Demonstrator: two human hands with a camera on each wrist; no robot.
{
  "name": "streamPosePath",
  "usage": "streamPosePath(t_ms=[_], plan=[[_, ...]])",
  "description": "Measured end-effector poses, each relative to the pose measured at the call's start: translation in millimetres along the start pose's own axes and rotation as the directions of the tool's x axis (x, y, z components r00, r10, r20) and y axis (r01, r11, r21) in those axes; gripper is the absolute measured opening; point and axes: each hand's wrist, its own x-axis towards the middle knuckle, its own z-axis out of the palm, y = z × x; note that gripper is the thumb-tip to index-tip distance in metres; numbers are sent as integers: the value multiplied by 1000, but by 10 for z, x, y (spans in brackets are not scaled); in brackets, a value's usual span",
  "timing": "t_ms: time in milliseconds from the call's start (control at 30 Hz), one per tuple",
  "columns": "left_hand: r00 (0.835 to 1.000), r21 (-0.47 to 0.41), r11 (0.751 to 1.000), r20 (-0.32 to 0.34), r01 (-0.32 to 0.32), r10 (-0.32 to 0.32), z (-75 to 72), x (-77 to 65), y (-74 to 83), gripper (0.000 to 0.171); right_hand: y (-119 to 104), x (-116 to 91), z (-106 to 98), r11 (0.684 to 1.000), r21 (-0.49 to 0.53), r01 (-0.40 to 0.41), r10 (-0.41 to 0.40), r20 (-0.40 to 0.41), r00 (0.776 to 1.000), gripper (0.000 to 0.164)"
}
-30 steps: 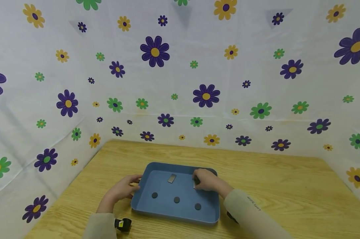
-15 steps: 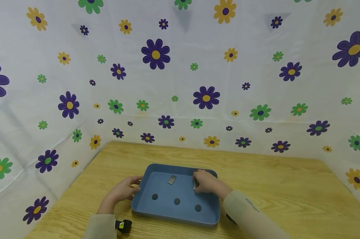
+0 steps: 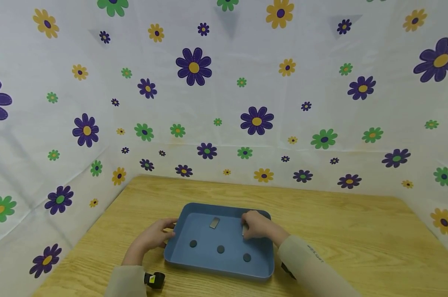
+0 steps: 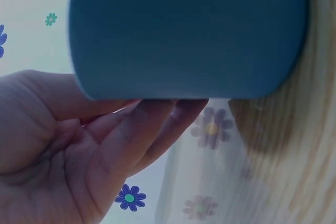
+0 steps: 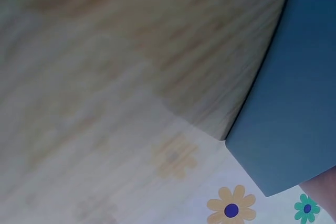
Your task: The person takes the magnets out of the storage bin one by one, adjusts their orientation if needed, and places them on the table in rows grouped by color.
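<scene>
A shallow blue tray (image 3: pixel 231 270) sits on the wooden table. My left hand (image 3: pixel 155 236) rests at its left wall; in the left wrist view, fairly straight fingers (image 4: pixel 142 135) meet that wall, their tips hidden behind the tray. Over the tray's right half, my right hand (image 3: pixel 259 225) pinches a small silvery rectangular piece (image 3: pixel 244 230), mostly covered by the fingers. A similar flat metal rectangle (image 3: pixel 214 223) lies left of it. Along the front lie a left dark round disc (image 3: pixel 193 243), a middle disc (image 3: pixel 221 249) and a right disc (image 3: pixel 247 257).
Pale wood tabletop (image 3: pixel 339 231) surrounds the tray. A white flowered sheet (image 3: pixel 224 95) rises behind the table and along both sides. The tray has raised walls; its outer wall (image 5: pixel 294 93) fills the right of the right wrist view.
The head view has shifted slightly. Both hands stay nearly in place, the right one's fingers altering a little around the silvery piece. The discs and the other rectangle keep their places in the tray.
</scene>
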Motion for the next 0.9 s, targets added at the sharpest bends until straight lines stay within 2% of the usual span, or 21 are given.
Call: streamPosePath(t_ms=[267,400,667,900], plan=[[1000,-3,1000,-1,-1,1,1,2,-1,43,4,4,4,1000,23,-3,3,9,1000,34],[1000,-1,1000,-4,-2,2,1,4,3,43,4,8,5,998,68,-6,6,-1,1000,35],[1000,5,1000,-10,0,0,-7,-10,17,43,5,-7,-13,991,136,-10,14,-30,999,34],[1000,-8,1000,-2,8,-8,-10,-10,15,43,-35,-39,-86,971,238,-6,29,-91,995,36]])
